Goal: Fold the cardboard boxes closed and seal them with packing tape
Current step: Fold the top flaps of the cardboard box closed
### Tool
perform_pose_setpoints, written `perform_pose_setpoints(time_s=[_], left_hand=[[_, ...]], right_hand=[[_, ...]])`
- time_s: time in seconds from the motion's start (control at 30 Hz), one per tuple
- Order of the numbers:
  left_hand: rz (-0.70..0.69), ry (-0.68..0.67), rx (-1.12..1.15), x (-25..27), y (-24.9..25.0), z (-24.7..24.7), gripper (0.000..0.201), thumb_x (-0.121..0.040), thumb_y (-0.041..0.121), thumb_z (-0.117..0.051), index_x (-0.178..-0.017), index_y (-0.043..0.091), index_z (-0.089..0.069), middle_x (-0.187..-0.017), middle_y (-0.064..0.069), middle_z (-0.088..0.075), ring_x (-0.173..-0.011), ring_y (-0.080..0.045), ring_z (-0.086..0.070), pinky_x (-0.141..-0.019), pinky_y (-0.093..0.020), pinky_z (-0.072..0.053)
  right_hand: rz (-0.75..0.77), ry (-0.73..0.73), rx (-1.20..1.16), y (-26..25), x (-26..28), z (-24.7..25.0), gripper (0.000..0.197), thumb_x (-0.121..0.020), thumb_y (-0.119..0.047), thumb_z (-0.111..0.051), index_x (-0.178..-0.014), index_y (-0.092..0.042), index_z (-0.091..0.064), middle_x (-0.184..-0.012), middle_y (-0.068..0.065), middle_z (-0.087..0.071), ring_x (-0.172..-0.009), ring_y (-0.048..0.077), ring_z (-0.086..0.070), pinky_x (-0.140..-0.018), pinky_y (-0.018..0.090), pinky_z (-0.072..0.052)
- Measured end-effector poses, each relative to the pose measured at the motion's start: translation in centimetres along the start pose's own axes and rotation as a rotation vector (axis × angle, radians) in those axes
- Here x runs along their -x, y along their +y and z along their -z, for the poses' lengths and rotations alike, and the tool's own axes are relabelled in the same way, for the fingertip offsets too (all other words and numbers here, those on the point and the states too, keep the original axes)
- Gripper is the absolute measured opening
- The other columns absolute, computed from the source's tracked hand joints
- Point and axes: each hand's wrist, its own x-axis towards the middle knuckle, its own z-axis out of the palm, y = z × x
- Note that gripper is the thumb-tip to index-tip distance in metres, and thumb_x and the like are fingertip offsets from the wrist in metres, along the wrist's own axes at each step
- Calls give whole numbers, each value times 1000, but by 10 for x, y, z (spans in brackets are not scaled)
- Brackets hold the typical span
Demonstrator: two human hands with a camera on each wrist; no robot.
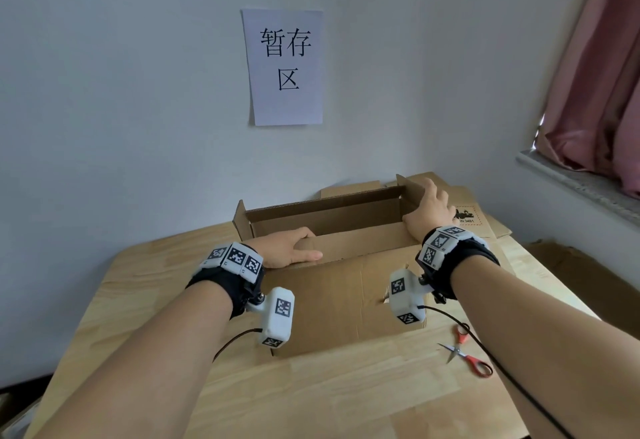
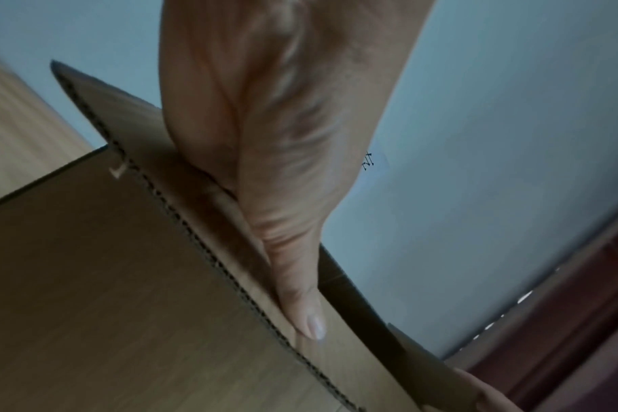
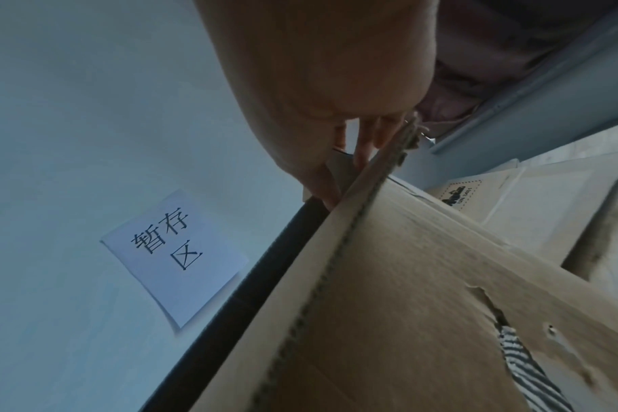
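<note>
An open brown cardboard box [image 1: 346, 307] stands on the wooden table [image 1: 311, 397]. My left hand [image 1: 291, 248] grips the left end of the near long flap [image 1: 363, 239], fingers curled over its edge. In the left wrist view the thumb [image 2: 307, 315] lies along that flap [image 2: 124, 278]. My right hand [image 1: 429, 210] presses with straight fingers against the outside of the upright right end flap [image 1: 410, 189]. The right wrist view shows the fingers [image 3: 353, 156] beyond the near flap's edge [image 3: 406, 278]. The left end flap [image 1: 242, 223] stands up and the far flap [image 1: 349, 190] leans back.
Red-handled scissors [image 1: 464, 352] lie open on the table right of the box. Flattened cardboard [image 1: 485, 227] with a printed stamp lies behind my right hand. The box front has a small tear [image 1: 384, 298]. A paper sign [image 1: 285, 67] hangs on the wall; a windowsill [image 1: 581, 189] is at right.
</note>
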Motion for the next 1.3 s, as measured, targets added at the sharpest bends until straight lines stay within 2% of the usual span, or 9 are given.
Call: perform_pose_setpoints(time_s=[0.23, 0.33, 0.47, 0.63, 0.83, 0.97, 1.1, 1.2, 1.3], left_hand=[[-5, 149, -247, -1, 6, -30, 30, -91, 51, -51, -102, 28, -34, -112, 4, -54, -101, -16, -49, -93, -41, -29], [21, 60, -228, 2, 13, -27, 31, -91, 48, -53, -101, 24, -36, -99, 3, -53, -90, -16, -49, -86, -40, -32], [24, -41, -158, 7, 19, -25, 33, -90, 46, -58, -104, 23, -38, -96, -3, -58, -83, -16, -52, -70, -30, -40], [55, -139, -314, 11, 37, -21, 37, -91, 45, -56, -117, 22, -43, -101, 4, -55, -90, -15, -52, -76, -31, -40], [-154, 236, -429, -5, 72, -1, 28, -100, 29, -40, -124, 23, -54, -134, 3, -47, -120, -18, -43, -97, -34, -36], [-153, 223, -604, -23, 72, 12, 44, -98, 10, -37, -131, 35, -53, -153, 11, -22, -138, -22, -18, -109, -43, -19], [-188, 119, -620, -47, 63, 14, 53, -96, 2, -39, -137, 34, -49, -151, 7, -27, -133, -20, -34, -107, -35, -34], [-253, 260, -546, -58, 58, 22, 55, -93, -4, -37, -126, 35, -59, -129, 4, -45, -115, -21, -50, -97, -33, -42], [-256, 349, -437, -66, 51, 29, 55, -91, -10, -36, -117, 27, -67, -137, -1, -41, -121, -21, -46, -98, -27, -38]], right_hand=[[-2, 18, -235, 17, -3, 0, 57, -87, -12, -57, -139, -27, -40, -128, 9, -54, -116, 32, -51, -94, 41, -45], [-42, 36, -284, 26, 2, -4, 38, -90, -8, -50, -126, -17, -56, -113, 12, -64, -102, 31, -59, -79, 31, -45], [-149, 29, -274, 37, 11, -11, 38, -89, 4, -40, -121, -5, -58, -114, 20, -61, -106, 35, -57, -84, 36, -46], [-173, 62, -332, 41, 18, -18, 46, -89, 8, -38, -130, -6, -51, -118, 21, -60, -109, 36, -56, -86, 37, -46], [-132, 49, -297, 49, 25, -13, 45, -91, 6, -35, -130, -9, -51, -114, 19, -61, -104, 34, -58, -75, 32, -42], [-88, 61, -274, 56, 31, -10, 35, -96, -1, -34, -127, -4, -51, -112, 22, -60, -105, 37, -57, -80, 36, -43], [-75, 61, -305, 62, 30, -9, 33, -98, -2, -33, -125, -1, -52, -112, 23, -59, -105, 36, -56, -82, 35, -42], [-85, 65, -336, 65, 34, -9, 33, -99, -4, -34, -127, -3, -51, -116, 21, -59, -108, 35, -55, -84, 32, -40], [-65, 57, -352, 65, 38, -12, 38, -99, -4, -33, -134, -8, -46, -119, 18, -58, -109, 34, -55, -86, 31, -41]])
